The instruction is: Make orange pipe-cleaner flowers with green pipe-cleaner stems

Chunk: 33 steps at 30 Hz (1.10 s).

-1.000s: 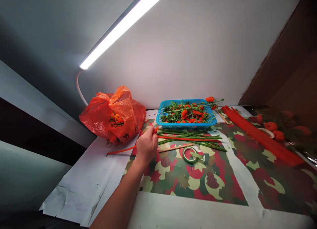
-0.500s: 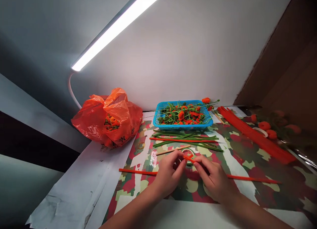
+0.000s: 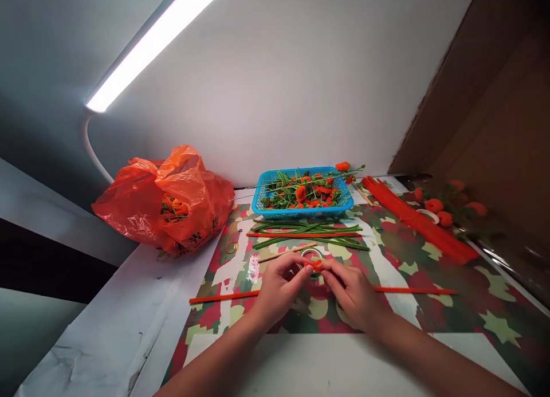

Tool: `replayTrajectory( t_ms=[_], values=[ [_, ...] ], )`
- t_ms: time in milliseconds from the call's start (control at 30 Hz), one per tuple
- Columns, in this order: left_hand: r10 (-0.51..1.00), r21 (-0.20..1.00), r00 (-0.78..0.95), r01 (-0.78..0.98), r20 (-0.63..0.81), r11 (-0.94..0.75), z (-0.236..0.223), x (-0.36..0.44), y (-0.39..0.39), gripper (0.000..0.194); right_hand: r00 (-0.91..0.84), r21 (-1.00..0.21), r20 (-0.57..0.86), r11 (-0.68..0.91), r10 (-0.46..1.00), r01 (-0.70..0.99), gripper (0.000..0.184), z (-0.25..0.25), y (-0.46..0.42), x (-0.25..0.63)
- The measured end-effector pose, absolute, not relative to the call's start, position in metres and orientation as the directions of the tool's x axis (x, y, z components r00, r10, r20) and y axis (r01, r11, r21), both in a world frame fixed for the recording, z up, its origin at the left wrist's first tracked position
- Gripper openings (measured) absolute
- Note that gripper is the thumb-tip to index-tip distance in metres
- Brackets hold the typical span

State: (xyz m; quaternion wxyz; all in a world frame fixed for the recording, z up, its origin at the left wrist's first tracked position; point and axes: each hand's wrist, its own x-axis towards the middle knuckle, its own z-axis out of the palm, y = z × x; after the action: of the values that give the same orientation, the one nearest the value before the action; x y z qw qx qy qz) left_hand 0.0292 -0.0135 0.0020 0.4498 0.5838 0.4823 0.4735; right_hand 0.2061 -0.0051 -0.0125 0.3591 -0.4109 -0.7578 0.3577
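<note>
My left hand and my right hand meet over the patterned table cover, fingertips pinched together on the middle of a long orange pipe cleaner. Its ends stretch out left and right along the table, and a small bend or loop of it shows between my fingers. Just behind my fingers lies a roll of green tape, partly hidden. A wooden stick lies beside the tape.
Green and orange pipe cleaners lie in front of a blue basket of small orange flowers. An orange plastic bag sits at the left. A bundle of orange pipe cleaners and finished flowers lie at the right.
My left hand brought an orange pipe cleaner from near the bag to the table's middle. My right hand came in and both now pinch its centre closer together.
</note>
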Motion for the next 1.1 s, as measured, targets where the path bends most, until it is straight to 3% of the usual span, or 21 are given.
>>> replayTrajectory(
  t_ms=[267, 433, 600, 867, 1100],
  values=[
    [0.978, 0.957, 0.092, 0.204, 0.19, -0.205, 0.002, 0.027, -0.012, 0.02, -0.413, -0.927, 0.195, 0.305, 0.89, 0.22, 0.022, -0.006, -0.004, 0.205],
    [0.937, 0.897, 0.179, 0.281, 0.301, -0.342, 0.004, 0.022, -0.011, 0.014, -0.515, -0.998, 0.02, 0.047, 0.857, 0.041, 0.036, -0.006, 0.002, 0.209],
    [0.871, 0.802, 0.278, 0.35, 0.405, -0.484, 0.006, 0.02, -0.011, 0.009, -0.647, -0.986, -0.116, -0.168, 0.754, -0.019, 0.048, -0.012, 0.009, 0.214],
    [0.811, 0.727, 0.369, 0.371, 0.455, -0.577, 0.006, 0.018, -0.01, 0.011, -0.667, -0.98, -0.139, -0.199, 0.732, -0.015, 0.051, -0.008, 0.013, 0.214],
    [0.836, 0.734, 0.304, 0.402, 0.457, -0.548, 0.01, 0.02, -0.011, 0.012, -0.654, -0.966, -0.142, -0.248, 0.743, -0.072, 0.049, -0.005, 0.013, 0.214]
  ],
)
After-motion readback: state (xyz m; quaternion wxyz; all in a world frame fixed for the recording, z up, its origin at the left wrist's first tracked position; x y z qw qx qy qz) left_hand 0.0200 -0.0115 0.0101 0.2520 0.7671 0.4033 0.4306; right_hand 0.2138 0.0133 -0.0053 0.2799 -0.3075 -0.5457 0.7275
